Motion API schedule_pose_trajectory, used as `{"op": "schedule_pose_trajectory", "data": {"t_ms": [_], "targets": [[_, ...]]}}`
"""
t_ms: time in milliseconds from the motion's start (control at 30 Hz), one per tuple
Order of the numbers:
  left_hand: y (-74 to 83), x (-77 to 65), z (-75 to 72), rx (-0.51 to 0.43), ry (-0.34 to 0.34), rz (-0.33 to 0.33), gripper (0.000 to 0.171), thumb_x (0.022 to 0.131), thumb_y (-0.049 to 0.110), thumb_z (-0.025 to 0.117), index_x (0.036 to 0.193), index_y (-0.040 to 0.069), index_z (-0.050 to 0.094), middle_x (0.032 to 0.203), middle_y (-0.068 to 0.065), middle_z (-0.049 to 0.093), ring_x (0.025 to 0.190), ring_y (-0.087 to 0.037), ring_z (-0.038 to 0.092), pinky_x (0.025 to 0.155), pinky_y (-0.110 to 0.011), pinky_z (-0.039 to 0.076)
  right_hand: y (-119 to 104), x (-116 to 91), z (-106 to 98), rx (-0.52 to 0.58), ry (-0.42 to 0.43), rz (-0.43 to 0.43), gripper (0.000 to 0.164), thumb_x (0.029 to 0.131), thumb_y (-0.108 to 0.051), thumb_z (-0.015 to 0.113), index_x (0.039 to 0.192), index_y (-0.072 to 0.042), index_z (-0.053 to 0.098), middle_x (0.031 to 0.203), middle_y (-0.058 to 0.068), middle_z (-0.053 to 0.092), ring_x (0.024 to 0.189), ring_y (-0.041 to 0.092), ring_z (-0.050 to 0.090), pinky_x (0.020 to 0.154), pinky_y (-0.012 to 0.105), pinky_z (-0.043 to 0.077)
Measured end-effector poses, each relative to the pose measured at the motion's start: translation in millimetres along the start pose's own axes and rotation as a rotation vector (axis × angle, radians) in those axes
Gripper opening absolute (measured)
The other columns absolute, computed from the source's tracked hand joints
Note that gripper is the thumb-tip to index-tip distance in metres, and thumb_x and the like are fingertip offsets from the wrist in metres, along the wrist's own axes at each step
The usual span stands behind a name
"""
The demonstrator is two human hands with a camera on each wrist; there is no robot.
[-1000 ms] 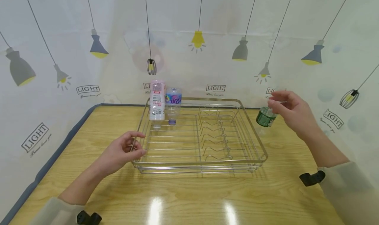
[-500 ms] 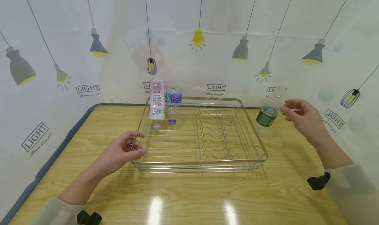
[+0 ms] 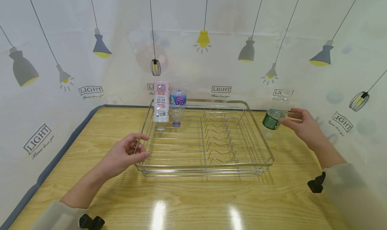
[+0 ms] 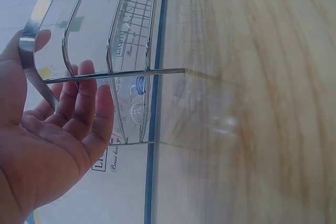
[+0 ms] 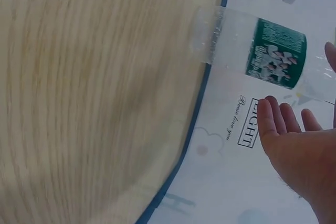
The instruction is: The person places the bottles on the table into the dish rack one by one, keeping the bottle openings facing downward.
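A wire dish rack (image 3: 201, 166) stands on the table. My left hand (image 3: 124, 156) is at its left front corner, thumb and loosely bent fingers on either side of the rim (image 4: 39, 85); whether they touch is hard to tell. Neck down at the rack's back left lean a bottle with a white and pink label (image 3: 161, 104) and a bottle with a blue and purple label (image 3: 178, 102). Right of the rack, a clear plastic bottle with a green label (image 3: 273, 119) stands upright. My right hand (image 3: 305, 127) is beside it, fingers (image 5: 273, 116) extended and apart from its label.
Thin wire dividers (image 3: 222, 144) fill the rack's right half. The wooden table (image 3: 187, 203) reaches forward and to both sides. A pale cloth backdrop (image 3: 229, 65) with printed lamps borders it at the back and sides.
My right hand has come away from the top of the green-labelled bottle, to the right, then lower, beside its label. The left hand and rack stay put.
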State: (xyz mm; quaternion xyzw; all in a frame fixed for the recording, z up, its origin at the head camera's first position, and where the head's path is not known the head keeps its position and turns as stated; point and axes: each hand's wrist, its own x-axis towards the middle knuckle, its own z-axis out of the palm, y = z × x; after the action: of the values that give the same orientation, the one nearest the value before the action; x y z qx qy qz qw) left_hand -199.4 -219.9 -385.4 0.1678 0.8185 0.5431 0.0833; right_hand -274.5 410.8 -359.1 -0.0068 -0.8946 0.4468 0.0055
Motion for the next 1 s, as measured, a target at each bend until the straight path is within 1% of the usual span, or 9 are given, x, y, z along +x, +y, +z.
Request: {"op": "schedule_pose_trajectory", "data": {"t_ms": [133, 300, 533, 667, 800, 833, 867, 933, 1000], "targets": [[0.3, -0.3, 0.4, -0.001, 0.005, -0.002, 0.056, 0.103, 0.016, 0.078, 0.149, 0.002, 0.051, 0.104, -0.01, 0.066, 0.088, -0.014, 0.065, 0.077, -0.028, 0.058, 8, 12, 8, 0.023, -0.021, 0.007, 0.107, 0.108, -0.053, 0.066, 0.176, -0.007, -0.003, 0.18, 0.033, 0.01, 0.162, 0.06, 0.022, 0.122, 0.078, 0.032], [1.3, 1.2, 1.3, 0.003, 0.008, -0.011, 0.054, 0.102, 0.015, 0.079, 0.148, 0.005, 0.053, 0.105, -0.01, 0.066, 0.088, -0.015, 0.065, 0.076, -0.028, 0.058, 10, 20, 18, 0.015, -0.026, 0.019, 0.109, 0.108, -0.052, 0.067, 0.176, -0.007, -0.005, 0.179, 0.036, 0.003, 0.162, 0.061, 0.019, 0.124, 0.076, 0.032], [3.1, 4.7, 1.3, 0.018, 0.0, -0.005, 0.053, 0.102, 0.018, 0.078, 0.148, 0.007, 0.053, 0.107, -0.011, 0.066, 0.091, -0.018, 0.066, 0.078, -0.029, 0.059, 10, 20, 24, -0.04, 0.036, 0.001, 0.104, 0.108, -0.051, 0.068, 0.174, 0.0, 0.007, 0.173, 0.04, 0.018, 0.157, 0.062, 0.027, 0.118, 0.073, 0.041], [3.3, 4.1, 1.4, 0.005, -0.01, -0.004, 0.053, 0.104, 0.018, 0.077, 0.15, 0.007, 0.052, 0.112, -0.015, 0.065, 0.093, -0.019, 0.069, 0.08, -0.03, 0.06, 11, 19, 22, -0.044, 0.04, 0.006, 0.105, 0.108, -0.054, 0.066, 0.175, 0.0, 0.005, 0.173, 0.041, 0.018, 0.157, 0.062, 0.027, 0.119, 0.073, 0.041], [3.1, 2.2, 1.2, 0.005, -0.004, -0.019, 0.054, 0.105, 0.022, 0.077, 0.152, 0.009, 0.053, 0.125, -0.019, 0.06, 0.095, -0.019, 0.07, 0.08, -0.03, 0.06, 5, 16, 17, -0.036, 0.032, 0.001, 0.106, 0.108, -0.056, 0.064, 0.175, -0.001, 0.002, 0.173, 0.04, 0.018, 0.158, 0.061, 0.028, 0.118, 0.072, 0.04], [2.9, 1.7, 1.0, 0.014, 0.0, -0.022, 0.054, 0.105, 0.023, 0.077, 0.152, 0.009, 0.053, 0.128, -0.019, 0.059, 0.096, -0.018, 0.069, 0.08, -0.03, 0.06, 2, 14, 16, -0.035, 0.031, -0.003, 0.106, 0.108, -0.056, 0.063, 0.175, -0.001, 0.002, 0.173, 0.04, 0.02, 0.157, 0.06, 0.029, 0.117, 0.07, 0.042], [2.8, 1.2, 0.8, 0.024, 0.004, -0.025, 0.055, 0.105, 0.024, 0.077, 0.152, 0.01, 0.053, 0.131, -0.02, 0.058, 0.096, -0.018, 0.069, 0.08, -0.031, 0.06, -1, 13, 14, -0.041, 0.032, -0.005, 0.105, 0.108, -0.056, 0.063, 0.175, -0.002, 0.002, 0.173, 0.039, 0.021, 0.157, 0.058, 0.031, 0.114, 0.065, 0.046], [2.8, 0.0, 0.4, 0.047, 0.01, -0.029, 0.056, 0.105, 0.026, 0.077, 0.153, 0.011, 0.053, 0.134, -0.021, 0.058, 0.096, -0.019, 0.069, 0.079, -0.032, 0.059, -7, 10, 12, -0.046, 0.031, -0.013, 0.103, 0.109, -0.055, 0.062, 0.175, -0.002, 0.003, 0.173, 0.038, 0.023, 0.156, 0.055, 0.034, 0.107, 0.047, 0.052], [3.1, -1.3, 0.0, 0.066, 0.017, -0.033, 0.058, 0.105, 0.027, 0.076, 0.155, 0.011, 0.051, 0.137, -0.022, 0.058, 0.096, -0.021, 0.069, 0.079, -0.033, 0.059, -14, 6, 11, -0.047, 0.038, -0.025, 0.1, 0.11, -0.053, 0.062, 0.175, -0.003, 0.005, 0.172, 0.036, 0.027, 0.151, 0.049, 0.041, 0.097, 0.028, 0.051]]}}
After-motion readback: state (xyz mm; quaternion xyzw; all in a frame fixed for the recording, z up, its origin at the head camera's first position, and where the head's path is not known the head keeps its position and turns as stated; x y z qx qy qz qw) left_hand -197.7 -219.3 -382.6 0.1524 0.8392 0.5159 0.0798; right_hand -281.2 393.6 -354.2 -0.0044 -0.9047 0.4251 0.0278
